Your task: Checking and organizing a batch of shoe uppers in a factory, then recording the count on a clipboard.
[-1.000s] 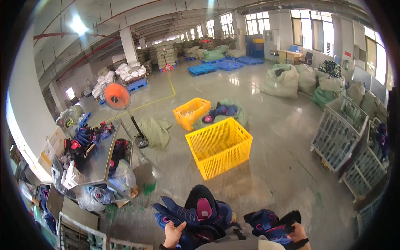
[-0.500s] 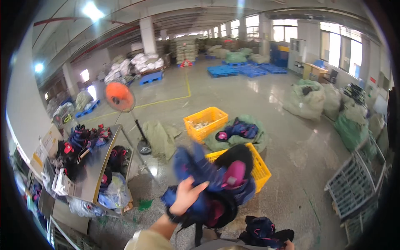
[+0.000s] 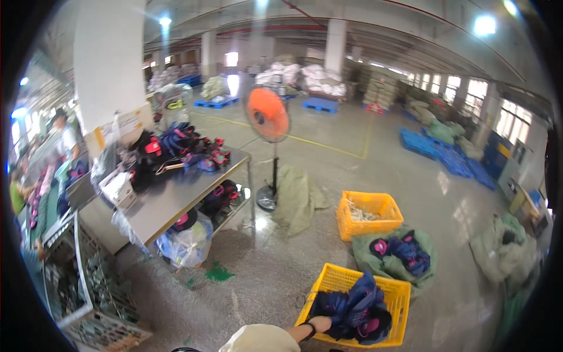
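Note:
My left hand [image 3: 319, 324], with a black band at the wrist, reaches into a yellow plastic crate [image 3: 399, 305]. Its fingers are closed at the near edge of a bundle of navy shoe uppers [image 3: 358, 302] with black and pink linings. The bundle lies inside the crate, some of it standing above the rim. My right hand is out of the picture. Behind this crate, more navy uppers [image 3: 410, 255] lie on a green woven sack [image 3: 366, 252] spread on the floor.
A second yellow crate [image 3: 369, 214] holds pale pieces. To the left stands a metal table [image 3: 155, 214] with piled uppers [image 3: 182, 149], beside an orange fan [image 3: 268, 114]. A wire cage cart [image 3: 88, 287] stands near left. People work at far left; blue pallets [image 3: 446, 152] lie at far right.
My view has swung left. My left hand has lowered the bundle of uppers from the air into the near yellow crate. My right hand, at dark uppers before, has left the picture.

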The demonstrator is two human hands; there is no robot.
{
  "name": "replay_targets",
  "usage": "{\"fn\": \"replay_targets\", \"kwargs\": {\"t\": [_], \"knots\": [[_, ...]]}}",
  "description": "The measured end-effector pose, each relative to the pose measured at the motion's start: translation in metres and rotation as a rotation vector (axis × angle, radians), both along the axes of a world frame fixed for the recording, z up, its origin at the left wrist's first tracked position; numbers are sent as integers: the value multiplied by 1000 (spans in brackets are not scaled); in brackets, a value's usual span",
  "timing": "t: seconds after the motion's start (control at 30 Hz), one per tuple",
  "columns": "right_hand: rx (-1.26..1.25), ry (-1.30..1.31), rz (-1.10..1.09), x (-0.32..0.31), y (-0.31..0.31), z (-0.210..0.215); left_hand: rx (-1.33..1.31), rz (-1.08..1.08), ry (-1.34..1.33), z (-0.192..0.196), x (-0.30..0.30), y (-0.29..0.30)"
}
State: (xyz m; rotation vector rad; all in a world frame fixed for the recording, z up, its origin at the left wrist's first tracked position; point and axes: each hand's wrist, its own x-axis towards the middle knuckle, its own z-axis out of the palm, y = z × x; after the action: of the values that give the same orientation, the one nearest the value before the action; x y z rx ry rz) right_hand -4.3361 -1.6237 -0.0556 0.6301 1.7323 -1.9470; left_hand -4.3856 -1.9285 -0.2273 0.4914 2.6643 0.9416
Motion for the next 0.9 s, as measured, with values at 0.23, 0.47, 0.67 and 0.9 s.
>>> {"fn": "replay_targets", "kwargs": {"t": [0.23,0.47,0.67,0.9], "knots": [[-34,47,294,-48,-45,18,-123,257,-205,-74,174,-131],[-20,117,570,-51,-102,77,-541,1073,-618,-26,430,-219],[-3,659,872,-121,-234,143,-278,1385,-700,-108,535,-156],[-587,460,554,-200,-490,255,-465,1535,-185,-154,556,-173]]}}
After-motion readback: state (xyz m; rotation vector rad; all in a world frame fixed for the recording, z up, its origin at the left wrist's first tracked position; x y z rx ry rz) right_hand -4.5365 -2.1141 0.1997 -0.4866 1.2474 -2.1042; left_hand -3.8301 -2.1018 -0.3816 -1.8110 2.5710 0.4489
